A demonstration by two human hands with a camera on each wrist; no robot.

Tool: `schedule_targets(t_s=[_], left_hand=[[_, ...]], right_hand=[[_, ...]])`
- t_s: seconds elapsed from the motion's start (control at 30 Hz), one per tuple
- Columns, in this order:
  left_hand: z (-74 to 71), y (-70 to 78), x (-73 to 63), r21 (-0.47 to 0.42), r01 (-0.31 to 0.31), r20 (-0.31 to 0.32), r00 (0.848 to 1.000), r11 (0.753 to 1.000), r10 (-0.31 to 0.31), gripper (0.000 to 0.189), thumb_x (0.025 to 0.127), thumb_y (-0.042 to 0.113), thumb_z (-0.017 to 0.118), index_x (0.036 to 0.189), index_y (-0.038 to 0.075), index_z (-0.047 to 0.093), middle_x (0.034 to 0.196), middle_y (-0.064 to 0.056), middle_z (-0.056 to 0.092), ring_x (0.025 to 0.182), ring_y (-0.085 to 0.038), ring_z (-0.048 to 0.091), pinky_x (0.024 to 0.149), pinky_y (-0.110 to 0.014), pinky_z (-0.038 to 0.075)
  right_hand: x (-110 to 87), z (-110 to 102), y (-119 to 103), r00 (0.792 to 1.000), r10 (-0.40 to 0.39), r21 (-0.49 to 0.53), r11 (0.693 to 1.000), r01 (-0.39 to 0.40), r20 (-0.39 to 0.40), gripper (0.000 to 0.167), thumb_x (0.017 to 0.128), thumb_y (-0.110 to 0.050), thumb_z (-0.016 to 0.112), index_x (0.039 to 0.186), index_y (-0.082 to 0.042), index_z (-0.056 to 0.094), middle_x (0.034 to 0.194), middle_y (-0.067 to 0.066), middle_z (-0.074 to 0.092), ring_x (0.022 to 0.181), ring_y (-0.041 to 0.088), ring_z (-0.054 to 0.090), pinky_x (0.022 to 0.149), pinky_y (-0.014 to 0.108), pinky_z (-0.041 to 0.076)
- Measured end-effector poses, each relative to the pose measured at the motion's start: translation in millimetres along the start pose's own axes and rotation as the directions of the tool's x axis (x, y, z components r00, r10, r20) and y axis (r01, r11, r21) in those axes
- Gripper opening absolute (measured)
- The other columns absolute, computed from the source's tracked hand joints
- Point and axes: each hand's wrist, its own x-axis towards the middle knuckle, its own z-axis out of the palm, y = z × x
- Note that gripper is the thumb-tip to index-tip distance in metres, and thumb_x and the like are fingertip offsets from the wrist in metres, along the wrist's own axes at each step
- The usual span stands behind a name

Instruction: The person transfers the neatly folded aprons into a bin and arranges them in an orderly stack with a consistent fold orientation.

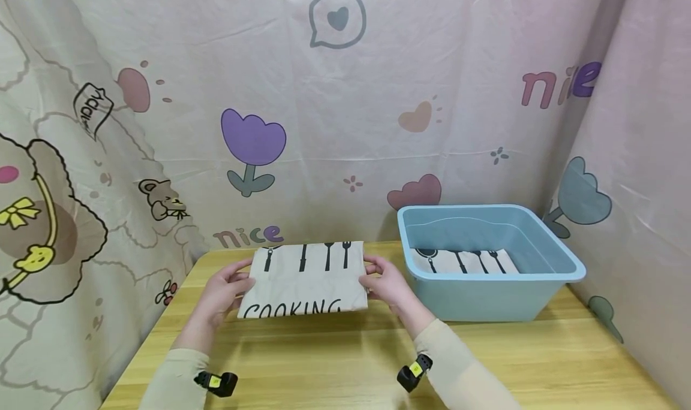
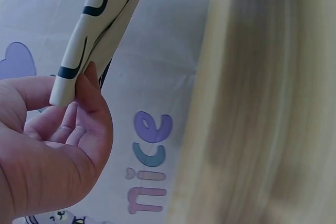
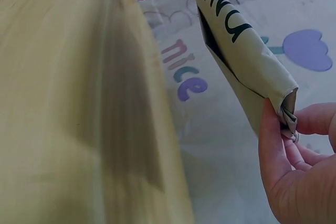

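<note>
A folded white cloth point(image 1: 308, 284), printed with dark kitchen utensils and the word COOKING, is held up above the wooden table in the head view. My left hand point(image 1: 220, 290) pinches its left edge between thumb and fingers. At the opposite edge my right hand point(image 1: 385, 284) pinches it the same way. In the left wrist view the left hand point(image 2: 58, 145) grips a corner of the cloth point(image 2: 100, 19). The layered folds of the cloth point(image 3: 247, 61) show at its end in the right wrist view, with the right hand point(image 3: 299, 171) around that end.
To the right on the table point(image 1: 302, 368) stands a light blue plastic tub point(image 1: 486, 299). Inside it lies another white cloth point(image 1: 469, 262) with the same utensil print. A patterned curtain point(image 1: 335, 128) hangs behind the table and along both sides.
</note>
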Motion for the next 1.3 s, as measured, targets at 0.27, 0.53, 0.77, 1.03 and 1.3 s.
schedule_targets(t_s=[0.27, 0.53, 0.77, 1.03, 1.3], left_hand=[[-6.4, 22.2, -7.4, 0.037, -0.070, 0.017, 0.997, 0.997, 0.070, 0.062, 0.097, 0.002, 0.060, 0.153, 0.002, 0.033, 0.103, 0.001, 0.056, 0.084, -0.009, 0.061, 0.070, -0.029, 0.057], [-8.4, 41.3, -12.5, -0.030, -0.150, 0.039, 0.988, 0.988, 0.151, 0.059, 0.096, 0.001, 0.061, 0.150, 0.002, 0.039, 0.099, 0.005, 0.061, 0.083, -0.008, 0.063, 0.068, -0.028, 0.057], [7.1, 55.0, -13.6, -0.084, -0.164, 0.028, 0.986, 0.983, 0.167, 0.056, 0.095, 0.001, 0.063, 0.148, 0.004, 0.043, 0.096, 0.008, 0.064, 0.082, -0.008, 0.065, 0.068, -0.027, 0.058], [39.3, 71.7, -12.1, -0.110, -0.192, 0.024, 0.980, 0.975, 0.196, 0.056, 0.095, -0.003, 0.060, 0.148, -0.001, 0.041, 0.096, 0.006, 0.064, 0.084, -0.008, 0.065, 0.071, -0.027, 0.057], [74.6, 83.4, -7.8, -0.063, -0.212, 0.065, 0.974, 0.975, 0.216, 0.055, 0.094, -0.003, 0.061, 0.146, 0.002, 0.046, 0.104, 0.000, 0.065, 0.089, -0.010, 0.063, 0.073, -0.027, 0.056]], right_hand=[[-4.8, 2, -25, 0.999, -0.044, -0.012, 0.999, 0.044, -0.005, 0.054, 0.089, 0.007, 0.061, 0.140, 0.005, 0.046, 0.104, 0.018, 0.060, 0.080, 0.023, 0.065, 0.070, 0.043, 0.059], [-9.4, -1, -49, 0.995, -0.102, 0.006, 0.995, 0.102, 0.012, 0.052, 0.090, 0.009, 0.059, 0.140, 0.007, 0.045, 0.104, 0.018, 0.059, 0.079, 0.020, 0.064, 0.067, 0.040, 0.059], [-15.5, -19, -68, 0.991, -0.135, -0.054, 0.989, 0.135, 0.000, 0.053, 0.091, 0.006, 0.060, 0.142, 0.006, 0.044, 0.111, 0.020, 0.060, 0.085, 0.019, 0.065, 0.067, 0.034, 0.058], [-24.9, -53, -82, 0.985, -0.170, -0.150, 0.975, 0.166, -0.018, 0.053, 0.095, -0.003, 0.060, 0.144, 0.005, 0.042, 0.113, 0.018, 0.059, 0.084, 0.013, 0.059, 0.063, 0.030, 0.052], [-34.8, -88, -89, 0.981, -0.176, -0.174, 0.971, 0.161, -0.076, 0.052, 0.097, -0.004, 0.060, 0.144, 0.006, 0.042, 0.116, 0.019, 0.059, 0.085, 0.009, 0.062, 0.068, 0.026, 0.056]])
